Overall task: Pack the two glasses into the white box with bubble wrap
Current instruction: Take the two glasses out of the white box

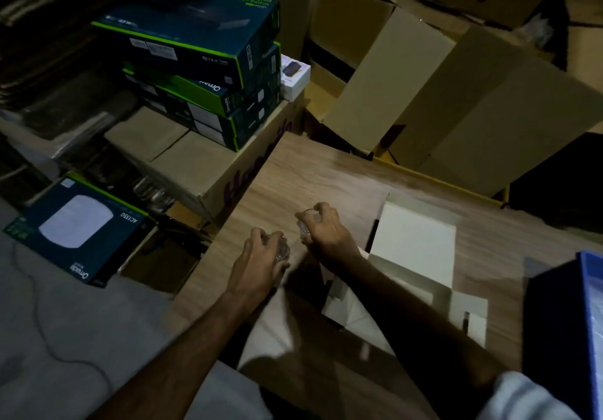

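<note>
Two clear glasses, dim and hard to make out in the low light, sit in a person's hands over a wood-grain table (pixel 326 171). The left hand (pixel 261 256) curls its fingers round the left glass (pixel 282 250), knuckles up, close to the table surface. The right hand (pixel 326 233) grips the right glass (pixel 305 228), fingers arched over its rim, just beside the left hand. Both forearms reach in from the bottom edge, the right one ending in a pale sleeve (pixel 522 397). The white box (pixel 414 243) lies open on the table just right of the right hand, its flaps spread flat; a sheet of clear wrap (pixel 277 328) appears to lie under the forearms, though dimness blurs its texture. One blue-edged dark case (pixel 561 321) stands at right. Three teal-and-green product boxes (pixel 202 70) are stacked on a brown carton (pixel 195 165) at left; a fourth teal box (pixel 81 227) rests lower down. Open cardboard cartons (pixel 424 77) crowd the background
</note>
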Action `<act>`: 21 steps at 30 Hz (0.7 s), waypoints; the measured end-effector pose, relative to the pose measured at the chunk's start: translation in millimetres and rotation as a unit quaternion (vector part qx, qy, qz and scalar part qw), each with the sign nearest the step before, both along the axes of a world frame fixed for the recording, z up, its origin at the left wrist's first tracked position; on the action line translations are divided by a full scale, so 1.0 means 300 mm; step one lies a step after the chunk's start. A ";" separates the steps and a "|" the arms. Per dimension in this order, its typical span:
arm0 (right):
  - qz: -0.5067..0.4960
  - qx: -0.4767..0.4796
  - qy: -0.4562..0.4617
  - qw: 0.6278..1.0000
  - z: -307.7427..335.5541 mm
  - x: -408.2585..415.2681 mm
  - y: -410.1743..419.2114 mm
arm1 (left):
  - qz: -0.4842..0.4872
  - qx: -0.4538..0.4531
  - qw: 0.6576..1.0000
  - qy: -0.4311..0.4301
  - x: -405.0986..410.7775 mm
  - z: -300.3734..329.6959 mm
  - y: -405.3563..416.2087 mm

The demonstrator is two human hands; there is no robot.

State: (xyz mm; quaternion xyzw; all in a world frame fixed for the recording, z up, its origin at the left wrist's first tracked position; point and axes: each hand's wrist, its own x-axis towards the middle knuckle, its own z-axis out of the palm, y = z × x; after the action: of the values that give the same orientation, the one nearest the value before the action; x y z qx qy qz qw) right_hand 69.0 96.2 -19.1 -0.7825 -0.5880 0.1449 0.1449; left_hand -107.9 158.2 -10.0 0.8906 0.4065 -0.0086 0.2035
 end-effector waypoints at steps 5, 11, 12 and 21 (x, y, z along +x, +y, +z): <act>-0.002 -0.003 -0.013 1.000 -0.004 -0.014 -0.012 | -0.004 0.008 1.000 0.010 0.004 -0.002 0.007; -0.007 0.014 -0.023 1.000 0.031 0.004 -0.054 | -0.013 0.056 0.998 -0.008 0.001 0.020 -0.007; -0.018 0.026 -0.031 0.999 0.048 0.008 -0.071 | -0.024 0.075 0.997 -0.023 0.009 0.031 -0.015; -0.197 0.065 -0.124 0.970 0.185 0.111 -0.429 | -0.174 0.144 0.968 -0.111 0.252 0.135 -0.218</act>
State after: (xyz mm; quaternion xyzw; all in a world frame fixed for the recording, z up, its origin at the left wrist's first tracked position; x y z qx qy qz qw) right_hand 102.3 -32.6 36.5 -0.8835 -0.4441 -0.0231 0.1473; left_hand -32.3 92.9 30.5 0.9629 0.2173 0.1140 0.1121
